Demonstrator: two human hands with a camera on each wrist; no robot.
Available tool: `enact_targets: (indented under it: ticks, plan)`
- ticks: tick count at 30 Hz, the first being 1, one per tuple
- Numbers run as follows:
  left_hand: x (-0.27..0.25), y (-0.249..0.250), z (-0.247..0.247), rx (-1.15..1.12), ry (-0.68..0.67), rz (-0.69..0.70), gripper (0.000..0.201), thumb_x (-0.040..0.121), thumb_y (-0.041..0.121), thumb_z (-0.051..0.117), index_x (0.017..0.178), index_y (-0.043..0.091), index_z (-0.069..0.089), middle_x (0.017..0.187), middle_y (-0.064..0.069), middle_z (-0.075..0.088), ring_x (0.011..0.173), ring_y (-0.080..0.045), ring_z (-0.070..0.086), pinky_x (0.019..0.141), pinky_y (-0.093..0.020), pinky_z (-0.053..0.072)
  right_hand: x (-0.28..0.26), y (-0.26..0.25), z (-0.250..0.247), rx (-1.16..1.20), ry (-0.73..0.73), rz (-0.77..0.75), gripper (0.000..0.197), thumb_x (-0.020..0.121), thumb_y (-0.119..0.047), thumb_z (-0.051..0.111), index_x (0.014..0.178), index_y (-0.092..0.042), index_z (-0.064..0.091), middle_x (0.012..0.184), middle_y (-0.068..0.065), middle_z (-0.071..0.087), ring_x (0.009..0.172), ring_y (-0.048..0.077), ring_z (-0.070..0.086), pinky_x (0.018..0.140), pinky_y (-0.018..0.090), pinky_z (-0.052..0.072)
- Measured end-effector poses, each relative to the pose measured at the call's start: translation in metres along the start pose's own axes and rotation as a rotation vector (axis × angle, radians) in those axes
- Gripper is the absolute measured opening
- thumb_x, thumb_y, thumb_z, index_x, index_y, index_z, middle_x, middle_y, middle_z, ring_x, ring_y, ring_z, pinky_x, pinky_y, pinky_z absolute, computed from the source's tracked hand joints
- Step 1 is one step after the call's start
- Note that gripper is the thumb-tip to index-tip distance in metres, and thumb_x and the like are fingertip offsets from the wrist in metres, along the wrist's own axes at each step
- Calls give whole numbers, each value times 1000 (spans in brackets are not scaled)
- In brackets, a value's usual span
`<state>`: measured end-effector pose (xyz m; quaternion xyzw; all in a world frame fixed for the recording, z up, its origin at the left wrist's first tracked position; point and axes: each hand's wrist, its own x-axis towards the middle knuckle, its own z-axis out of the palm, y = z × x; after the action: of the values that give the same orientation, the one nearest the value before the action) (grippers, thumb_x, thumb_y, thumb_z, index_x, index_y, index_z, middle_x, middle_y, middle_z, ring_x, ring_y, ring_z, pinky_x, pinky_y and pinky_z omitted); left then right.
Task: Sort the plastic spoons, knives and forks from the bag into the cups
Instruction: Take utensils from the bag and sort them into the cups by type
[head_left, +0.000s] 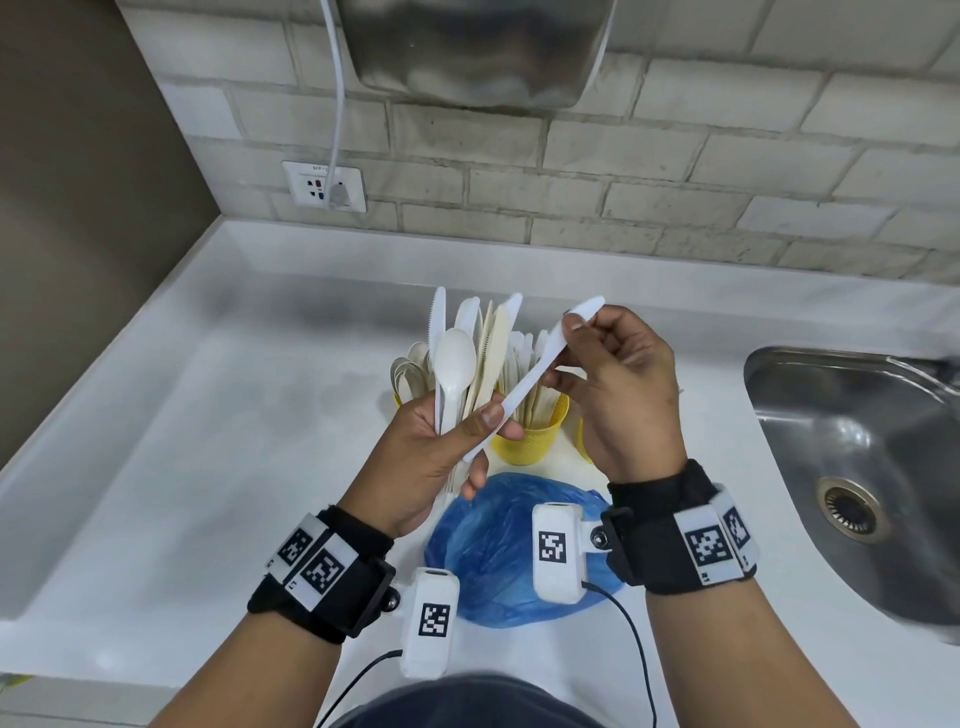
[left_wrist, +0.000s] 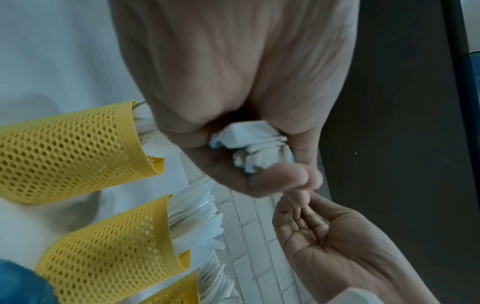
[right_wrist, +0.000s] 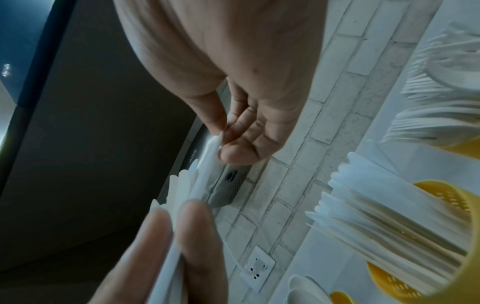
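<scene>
My left hand (head_left: 467, 436) grips a fanned bundle of white plastic cutlery (head_left: 457, 358), a spoon in front and several knives behind; their handle ends (left_wrist: 254, 148) show in its palm. One white knife (head_left: 535, 374) slants out of the bundle with its handle under my left thumb. My right hand (head_left: 576, 332) pinches that knife's serrated blade end (right_wrist: 207, 156) between thumb and fingertips. Three yellow mesh cups (head_left: 535, 436) holding cutlery stand just behind my hands. The blue plastic bag (head_left: 493, 545) lies flat on the counter below my wrists.
A white counter (head_left: 234, 415) runs left and toward me. The steel sink (head_left: 857, 467) is at the right. On the brick wall are a socket (head_left: 324, 187) with a white cable and a metal hand dryer (head_left: 478, 47) overhead.
</scene>
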<state>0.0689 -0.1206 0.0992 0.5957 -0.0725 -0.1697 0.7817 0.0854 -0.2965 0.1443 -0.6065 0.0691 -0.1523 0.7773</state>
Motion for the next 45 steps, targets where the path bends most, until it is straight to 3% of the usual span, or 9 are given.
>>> enact_targets:
  ticks: [4, 7, 10, 12, 15, 18, 28, 35, 45]
  plan:
    - [-1, 0, 1, 5, -21, -17, 27, 94, 31, 62, 110, 10, 68, 94, -12, 75, 46, -15, 53, 43, -24, 46, 8, -9, -7, 133, 197, -14, 5, 107, -9, 51, 101, -9, 52, 77, 7, 55, 60, 26, 63, 59, 37, 57]
    - [-3, -1, 1, 12, -47, -19, 26, 95, 31, 60, 108, 10, 68, 94, -13, 74, 45, -14, 52, 43, -25, 46, 12, -15, -14, -13, 293, -183, 5, 108, -15, 44, 104, -16, 45, 86, 9, 50, 50, 23, 60, 52, 35, 51]
    - [-3, 0, 2, 17, -61, -28, 26, 94, 32, 60, 107, 11, 69, 92, -12, 74, 43, -14, 52, 43, -24, 45, 10, -16, -14, -125, 239, -264, 15, 105, -18, 48, 119, -22, 46, 90, 13, 42, 47, 18, 47, 49, 29, 42]
    - [-4, 1, 4, 16, -74, -32, 27, 93, 32, 60, 107, 11, 69, 90, -11, 74, 43, -14, 52, 43, -24, 45, 7, -15, -10, -104, 114, -220, 20, 101, -23, 55, 121, -22, 53, 80, 9, 40, 48, 14, 38, 47, 25, 36]
    - [-4, 2, 6, 15, -84, -35, 28, 93, 33, 60, 108, 10, 68, 89, -11, 74, 43, -14, 51, 43, -24, 45, 1, -11, -5, -122, -76, -118, 14, 98, -26, 63, 102, -13, 67, 59, -10, 44, 46, 10, 35, 50, 24, 32]
    - [-5, 2, 7, 20, -90, -36, 28, 93, 33, 60, 109, 12, 69, 89, -11, 74, 43, -15, 51, 43, -25, 46, -3, -8, -3, -235, -157, -145, 5, 97, -16, 70, 92, -17, 72, 63, -15, 57, 52, 4, 46, 57, 25, 38]
    - [-8, 3, 3, 47, -76, -46, 28, 92, 34, 63, 108, 12, 71, 89, -11, 74, 46, -16, 53, 43, -24, 44, 2, -15, -3, -31, -66, -47, 14, 101, -4, 61, 88, -8, 64, 50, -7, 40, 42, 11, 31, 47, 21, 32]
    - [-7, 4, 4, 61, -96, -46, 32, 90, 36, 64, 108, 10, 69, 89, -10, 75, 46, -16, 54, 44, -25, 47, 1, -13, -5, -180, -149, -55, 14, 98, -9, 68, 84, -13, 66, 53, -5, 44, 44, 15, 33, 47, 25, 32]
    - [-9, 7, 3, 90, -71, -36, 31, 92, 38, 61, 107, 14, 73, 91, -11, 76, 47, -15, 55, 45, -25, 47, 7, -19, -9, 233, -13, 98, 13, 104, -8, 52, 91, -12, 51, 70, 5, 31, 54, 16, 21, 49, 28, 19]
